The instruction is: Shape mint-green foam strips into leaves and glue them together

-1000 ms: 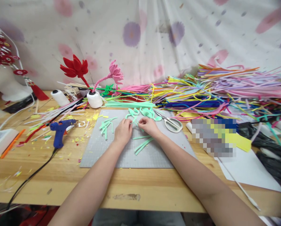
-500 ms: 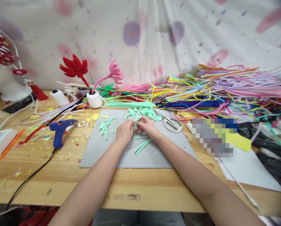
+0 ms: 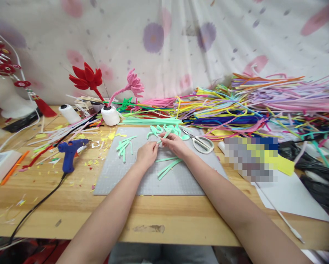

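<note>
Above the middle of the grey cutting mat (image 3: 120, 179), my left hand (image 3: 148, 152) and my right hand (image 3: 175, 145) meet, fingertips pinched on one mint-green pipe cleaner (image 3: 166, 135). Part of it is hidden by my fingers. Just beyond them lie several bent, leaf-shaped mint-green pieces (image 3: 155, 130). Cut mint-green lengths (image 3: 123, 147) form a small pile left of my left hand. A few longer mint-green strips (image 3: 168, 168) rest under my right wrist. Scissors (image 3: 203, 144) with pale handles lie at the mat's upper right, beside my right hand.
A blue glue gun (image 3: 69, 156) with a black cord lies left of the mat. Red (image 3: 86, 77) and pink (image 3: 134, 83) pipe-cleaner flowers stand behind, near a white spool (image 3: 111, 116). Heaped coloured pipe cleaners (image 3: 225, 106) line the back. White paper (image 3: 288, 198) lies at right.
The pipe cleaner between my fingers has turned from pointing down toward me to slanting up and away. My right hand has shifted slightly; the things on the table stay put.
</note>
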Available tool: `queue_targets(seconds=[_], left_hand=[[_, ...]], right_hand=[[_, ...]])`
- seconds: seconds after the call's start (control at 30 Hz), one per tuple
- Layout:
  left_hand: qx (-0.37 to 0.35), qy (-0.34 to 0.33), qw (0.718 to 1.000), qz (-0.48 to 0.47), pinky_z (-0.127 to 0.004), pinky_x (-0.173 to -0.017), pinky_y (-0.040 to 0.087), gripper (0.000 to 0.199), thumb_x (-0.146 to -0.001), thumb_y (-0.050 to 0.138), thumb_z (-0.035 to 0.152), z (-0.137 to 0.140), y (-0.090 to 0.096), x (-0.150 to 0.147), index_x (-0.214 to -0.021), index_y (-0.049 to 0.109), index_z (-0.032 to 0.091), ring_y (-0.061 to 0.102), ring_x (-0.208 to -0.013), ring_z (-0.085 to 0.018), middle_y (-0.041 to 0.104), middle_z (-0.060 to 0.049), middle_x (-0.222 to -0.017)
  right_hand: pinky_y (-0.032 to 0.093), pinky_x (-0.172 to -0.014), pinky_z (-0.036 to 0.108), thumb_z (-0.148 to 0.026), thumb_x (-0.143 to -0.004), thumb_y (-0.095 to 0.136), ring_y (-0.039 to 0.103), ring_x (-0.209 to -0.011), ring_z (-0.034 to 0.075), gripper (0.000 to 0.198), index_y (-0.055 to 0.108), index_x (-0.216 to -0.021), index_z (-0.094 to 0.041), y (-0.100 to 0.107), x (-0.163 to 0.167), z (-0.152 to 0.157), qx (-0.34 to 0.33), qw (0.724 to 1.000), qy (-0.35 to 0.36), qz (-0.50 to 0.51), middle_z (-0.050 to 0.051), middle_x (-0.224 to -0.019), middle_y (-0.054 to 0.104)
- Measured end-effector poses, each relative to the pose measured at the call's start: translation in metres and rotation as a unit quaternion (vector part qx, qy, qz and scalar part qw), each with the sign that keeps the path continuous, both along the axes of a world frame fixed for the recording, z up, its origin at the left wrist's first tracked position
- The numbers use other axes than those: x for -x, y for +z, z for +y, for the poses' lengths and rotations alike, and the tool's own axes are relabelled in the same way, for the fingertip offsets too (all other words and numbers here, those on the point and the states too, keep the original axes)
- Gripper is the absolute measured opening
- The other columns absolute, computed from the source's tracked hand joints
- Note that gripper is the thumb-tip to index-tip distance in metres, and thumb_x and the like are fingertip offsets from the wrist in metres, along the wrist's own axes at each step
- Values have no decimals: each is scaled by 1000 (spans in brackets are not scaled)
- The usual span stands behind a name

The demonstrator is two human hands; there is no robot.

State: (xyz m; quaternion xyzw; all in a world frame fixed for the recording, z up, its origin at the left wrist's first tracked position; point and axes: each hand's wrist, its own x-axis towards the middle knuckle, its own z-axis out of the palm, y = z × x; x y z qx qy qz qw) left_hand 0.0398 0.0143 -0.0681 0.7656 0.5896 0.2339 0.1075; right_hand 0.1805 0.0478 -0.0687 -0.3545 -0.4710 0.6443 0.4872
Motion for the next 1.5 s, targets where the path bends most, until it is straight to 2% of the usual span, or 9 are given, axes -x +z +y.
queue_targets(seconds=[0.2, 0.4, 0.53, 0.73, 1.13, 1.27, 1.37, 1.43, 1.5], left_hand=[[-8, -3, 999, 35, -25, -66, 38, 33, -86, 32, 31, -1, 4, 0, -84, 63, 20, 56, -77, -16, 61, -5, -82], [-14, -22, 999, 35, -26, -67, 39, 31, -85, 34, 29, -6, 7, -9, -82, 63, 20, 57, -77, -16, 63, -5, -83], [-14, -27, 999, 17, -26, -68, 39, 31, -84, 34, 29, -6, 8, -13, -79, 64, 19, 57, -77, -16, 65, -5, -81], [-6, -56, 998, -3, -26, -69, 39, 29, -83, 36, 26, -7, 12, -19, -76, 63, 20, 58, -76, -15, 66, -4, -80], [-31, -126, 989, 65, -28, -65, 39, 33, -84, 33, 28, -18, 16, -25, -73, 62, 17, 58, -70, -17, 64, -8, -74], [-22, -93, 995, -13, -26, -68, 39, 30, -83, 35, 27, -15, 11, -16, -74, 63, 19, 58, -74, -15, 65, -5, -76], [-16, -15, 992, -125, -24, -67, 39, 28, -82, 38, 33, -6, 4, 1, -76, 63, 20, 56, -72, -14, 63, -2, -72], [-12, 64, 974, -219, -23, -58, 39, 31, -80, 40, 41, 1, -1, 13, -74, 61, 18, 53, -60, -12, 56, 0, -60], [-13, 137, 928, -347, -21, -51, 38, 33, -80, 38, 43, 6, -5, 21, -82, 59, 17, 47, -48, -9, 51, 3, -56]], right_hand=[[37, -43, 17, -45, -61, 64, 43, -49, 5, 31, 59, -66, -15, 0, -6, 9, 51, 995, -90, -1, -1, -60, 53], [14, -31, 17, -45, -60, 66, 17, -35, 1, 33, 52, -60, -15, 9, -12, 13, 46, 988, -145, -8, -9, -42, 29], [13, -31, 18, -48, -62, 63, 18, -33, 1, 36, 50, -59, -15, 12, -12, 15, 17, 986, -168, -14, -8, -42, 31], [13, -30, 18, -47, -61, 63, 19, -33, 1, 35, 49, -56, -15, 11, -14, 20, 33, 979, -202, -20, -8, -41, 32], [11, -30, 18, -42, -61, 63, 19, -32, 1, 31, 48, -54, -15, 14, -18, 21, 34, 978, -203, -37, -8, -40, 30], [11, -31, 18, -42, -60, 65, 19, -32, 1, 31, 51, -56, -14, 17, -19, 23, 26, 984, -175, -23, -8, -40, 32], [16, -31, 17, -42, -59, 66, 22, -34, 1, 30, 55, -61, -14, 18, -19, 22, 18, 990, -143, 1, -8, -41, 36], [25, -34, 16, -40, -59, 67, 32, -37, 2, 30, 58, -69, -14, 19, -19, 21, 12, 992, -126, 18, -6, -47, 45], [35, -40, 16, -39, -60, 66, 46, -46, 4, 30, 59, -77, -15, 20, -18, 20, 6, 992, -120, 30, -2, -58, 56]])
